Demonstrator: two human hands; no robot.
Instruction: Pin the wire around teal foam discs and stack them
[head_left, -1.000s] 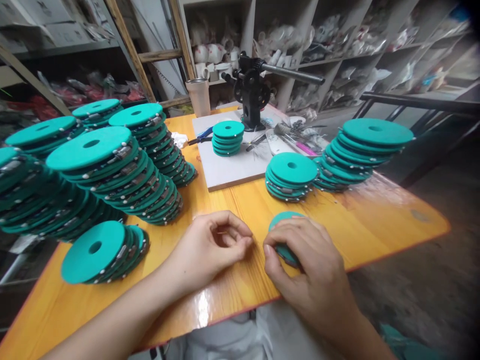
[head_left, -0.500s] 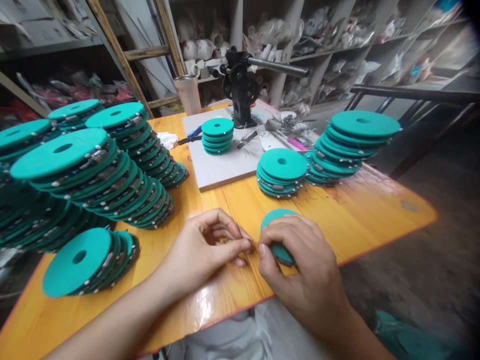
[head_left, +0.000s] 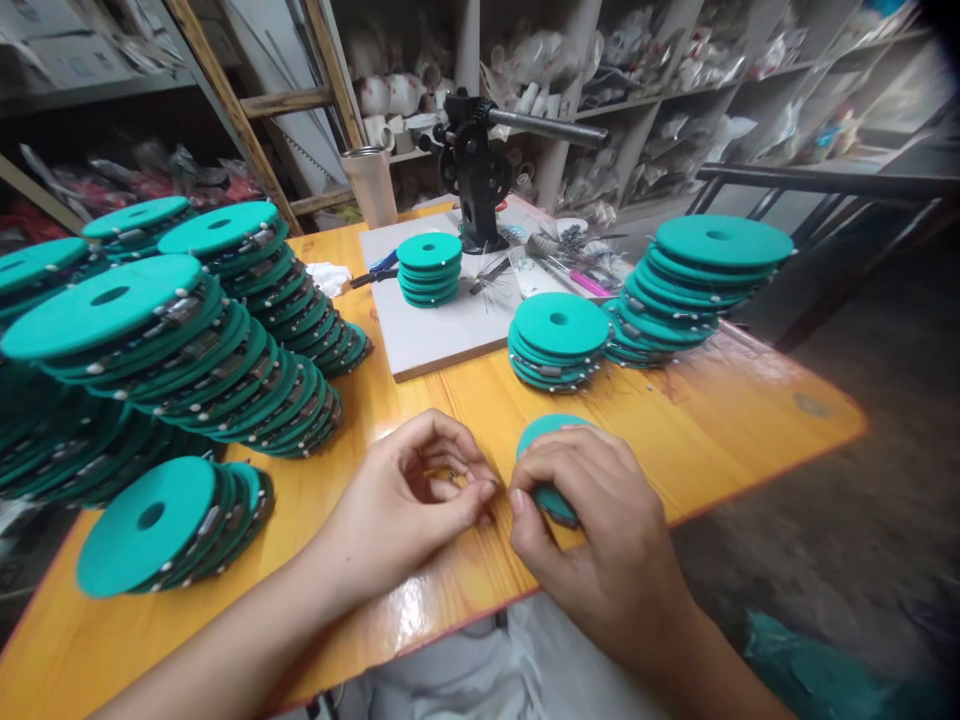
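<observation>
My left hand (head_left: 427,500) is above the table with thumb and index finger pinched together. Whatever it pinches is too small to make out. Close by on the right, my right hand (head_left: 592,500) has its thumb and fingertips together, facing the left hand across a narrow gap. Anything between those fingertips is hidden. Partly behind the right hand's fingers lies a green foam spool (head_left: 541,430) with a dark edge. Just beyond it stands a short stack of green spools (head_left: 559,325).
Tall, leaning stacks of green spools (head_left: 247,370) fill the left, with another stack (head_left: 705,280) at right. On a white board (head_left: 427,345) are a small spool stack (head_left: 429,270) and a black hand press (head_left: 476,175). A tray of tools (head_left: 577,280) and a cup (head_left: 370,185) stand at the back.
The view has shifted slightly, so everything sits a little further left. Both hands keep nearly the same pinched pose, close together.
</observation>
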